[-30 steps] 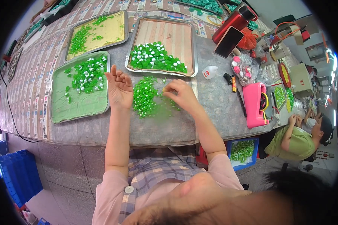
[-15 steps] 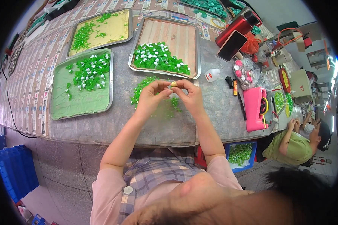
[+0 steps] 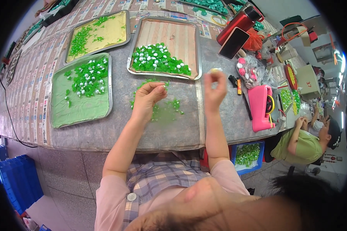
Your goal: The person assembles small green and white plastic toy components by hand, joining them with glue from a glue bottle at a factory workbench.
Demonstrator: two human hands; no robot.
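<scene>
My left hand (image 3: 148,101) is held above the table with thumb and fingers pinched together. Between the fingertips is a tiny pale piece, too small to name. My right hand (image 3: 215,90), slightly blurred, is raised to the right of it with fingers curled together. A whitish-yellow bit shows at its fingertips, and I cannot make out what it is. Under and behind my left hand lies a loose scatter of small green pieces (image 3: 176,104). Just beyond stands a metal tray (image 3: 199,50) with a heap of green pieces and white beads (image 3: 158,59).
A green-lined tray (image 3: 61,109) and a yellow-lined tray (image 3: 117,26) sit to the left. On the right are a phone (image 3: 234,42), a red flask (image 3: 237,25), an orange lighter (image 3: 239,86) and a pink tape dispenser (image 3: 258,107). Another person (image 3: 300,144) sits farther right.
My hands, together half a second ago around a small yellowish thing, have come apart. The right moved right to where the white bottle lay, now mostly hidden; the left stayed near its place.
</scene>
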